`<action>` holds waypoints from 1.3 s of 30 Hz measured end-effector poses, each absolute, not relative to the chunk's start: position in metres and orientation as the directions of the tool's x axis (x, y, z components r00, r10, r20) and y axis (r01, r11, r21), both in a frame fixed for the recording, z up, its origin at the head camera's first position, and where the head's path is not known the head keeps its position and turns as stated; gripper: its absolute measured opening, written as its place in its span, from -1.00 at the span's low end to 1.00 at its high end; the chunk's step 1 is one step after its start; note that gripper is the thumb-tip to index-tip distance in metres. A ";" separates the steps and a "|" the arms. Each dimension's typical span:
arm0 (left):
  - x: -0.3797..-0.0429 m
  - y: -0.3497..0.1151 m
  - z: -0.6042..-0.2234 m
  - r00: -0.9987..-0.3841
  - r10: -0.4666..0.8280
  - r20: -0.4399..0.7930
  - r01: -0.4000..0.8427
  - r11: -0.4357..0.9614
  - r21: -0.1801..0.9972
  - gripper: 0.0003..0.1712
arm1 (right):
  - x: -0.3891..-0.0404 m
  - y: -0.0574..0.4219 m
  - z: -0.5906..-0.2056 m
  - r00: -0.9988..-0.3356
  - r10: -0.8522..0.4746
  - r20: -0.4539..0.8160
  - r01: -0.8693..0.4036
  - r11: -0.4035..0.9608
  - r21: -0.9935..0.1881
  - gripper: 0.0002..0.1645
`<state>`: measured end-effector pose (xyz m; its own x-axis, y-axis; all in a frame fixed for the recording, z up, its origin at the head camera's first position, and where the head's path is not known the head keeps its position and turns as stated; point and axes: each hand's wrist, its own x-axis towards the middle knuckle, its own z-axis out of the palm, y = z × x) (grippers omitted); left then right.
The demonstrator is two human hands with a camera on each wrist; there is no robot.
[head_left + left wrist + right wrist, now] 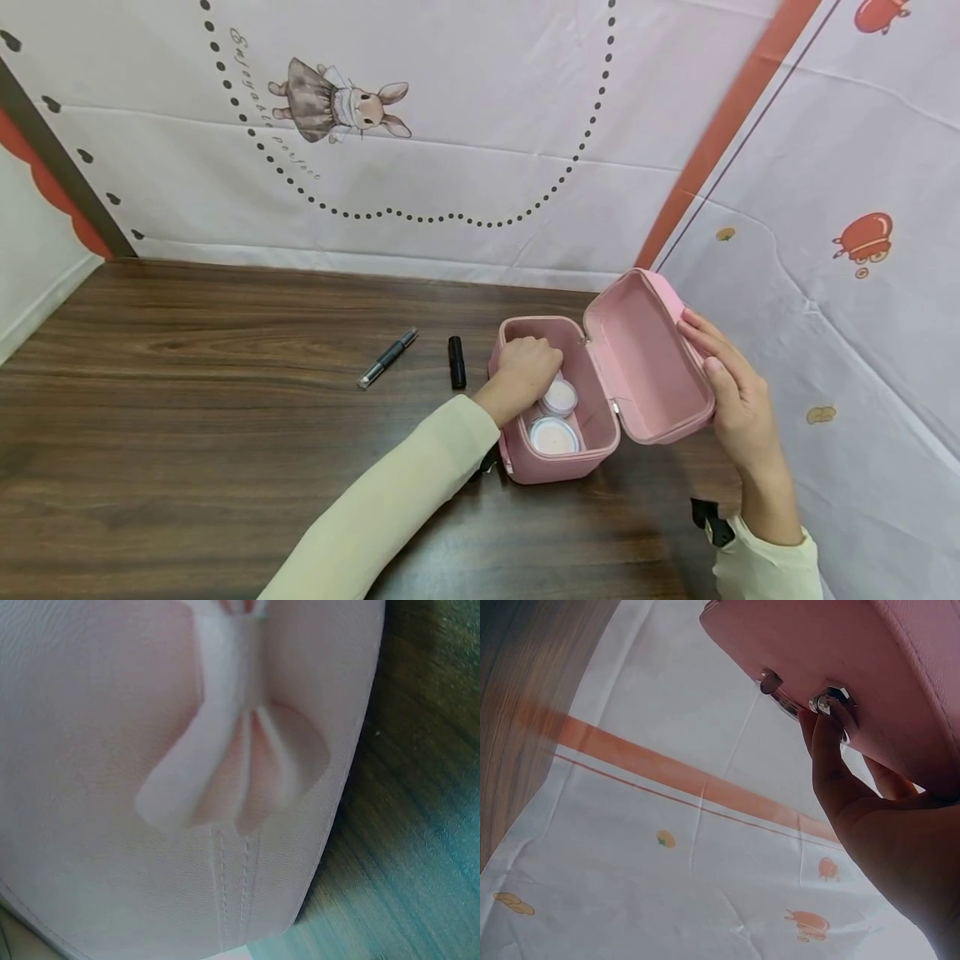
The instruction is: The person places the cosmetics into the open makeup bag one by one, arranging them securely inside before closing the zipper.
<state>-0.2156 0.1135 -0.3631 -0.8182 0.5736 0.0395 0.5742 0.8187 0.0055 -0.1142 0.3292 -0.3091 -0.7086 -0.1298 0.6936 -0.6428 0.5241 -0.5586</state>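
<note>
Case (551, 472) open at right of table (187, 400), short of the far cloth (465, 179). Lid (647, 354) swung right on hinges (587, 338), outer edge close to right cloth (847, 333); tight room there. Right hand (738, 400) clamped on lid's outer edge; in right wrist view, fingertips at metal clip (831, 701). Left hand (528, 367) dipped into case over left rim, fingertips hidden; cannot tell whether apart, together or clamped on anything. Inside, near jar (553, 437) by near wall, far jar (559, 398) just beyond, beside left hand; open strip along right wall. Tube (457, 364) left of case, lying near to far, narrow gap to case. Pen (387, 358) farther left, slanted, well apart from tube. Widest run of table left of pen. In left wrist view, bow (232, 761) on pink outer wall, wood to the right.
</note>
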 end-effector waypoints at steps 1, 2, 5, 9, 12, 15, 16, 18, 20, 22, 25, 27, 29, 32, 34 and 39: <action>-0.216 0.113 -0.363 -0.816 0.576 0.036 0.577 0.817 0.003 -0.81 | -0.114 0.330 -0.309 -0.708 -0.130 0.694 -0.645 0.520 -0.560 -0.55; -0.216 0.113 -0.362 -0.815 0.579 0.034 0.579 0.815 0.000 -0.81 | -0.115 0.330 -0.310 -0.709 -0.130 0.694 -0.645 0.518 -0.562 -0.55; -0.216 0.113 -0.361 -0.810 0.585 0.031 0.585 0.811 -0.002 -0.81 | -0.115 0.332 -0.311 -0.708 -0.129 0.694 -0.647 0.513 -0.565 -0.55; -0.216 0.112 -0.361 -0.808 0.589 0.018 0.589 0.808 -0.001 -0.81 | -0.115 0.332 -0.310 -0.712 -0.126 0.691 -0.641 0.518 -0.567 -0.56; -0.217 0.112 -0.361 -0.807 0.590 0.001 0.590 0.807 -0.006 -0.80 | -0.115 0.332 -0.310 -0.715 -0.125 0.688 -0.637 0.521 -0.568 -0.56; -0.217 0.112 -0.362 -0.805 0.594 -0.011 0.594 0.804 -0.019 -0.79 | -0.114 0.331 -0.310 -0.717 -0.124 0.686 -0.636 0.521 -0.570 -0.56; -0.218 0.112 -0.362 -0.804 0.595 -0.015 0.595 0.803 -0.024 -0.78 | -0.114 0.331 -0.310 -0.719 -0.123 0.685 -0.634 0.521 -0.572 -0.56; -0.218 0.112 -0.362 -0.801 0.599 -0.018 0.599 0.800 -0.031 -0.78 | -0.114 0.331 -0.309 -0.721 -0.122 0.682 -0.631 0.522 -0.574 -0.56; -0.218 0.112 -0.362 -0.799 0.602 -0.012 0.602 0.798 -0.023 -0.78 | -0.114 0.331 -0.309 -0.723 -0.122 0.680 -0.628 0.524 -0.575 -0.55; -0.218 0.111 -0.361 -0.796 0.605 0.000 0.605 0.796 0.007 -0.80 | -0.113 0.331 -0.309 -0.723 -0.123 0.679 -0.628 0.525 -0.574 -0.55; -0.217 0.108 -0.358 -0.782 0.623 0.022 0.623 0.780 0.061 -0.86 | -0.113 0.331 -0.309 -0.724 -0.124 0.678 -0.626 0.529 -0.573 -0.55; -0.213 0.103 -0.353 -0.758 0.652 0.037 0.652 0.752 0.097 -0.90 | -0.113 0.331 -0.310 -0.723 -0.123 0.680 -0.627 0.530 -0.570 -0.55; -0.209 0.096 -0.348 -0.717 0.694 0.072 0.697 0.708 0.116 -0.92 | -0.113 0.332 -0.310 -0.718 -0.124 0.685 -0.632 0.530 -0.566 -0.56; -0.203 0.081 -0.339 -0.637 0.755 0.155 0.771 0.617 0.157 -0.86 | -0.114 0.332 -0.310 -0.713 -0.125 0.690 -0.637 0.528 -0.562 -0.56; -0.200 0.068 -0.335 -0.585 0.781 0.220 0.811 0.555 0.185 -0.81 | -0.115 0.332 -0.310 -0.713 -0.125 0.690 -0.637 0.526 -0.563 -0.56; -0.202 0.033 -0.331 -0.536 0.759 0.369 0.843 0.458 0.283 -0.68 | -0.114 0.332 -0.310 -0.720 -0.123 0.683 -0.630 0.530 -0.568 -0.56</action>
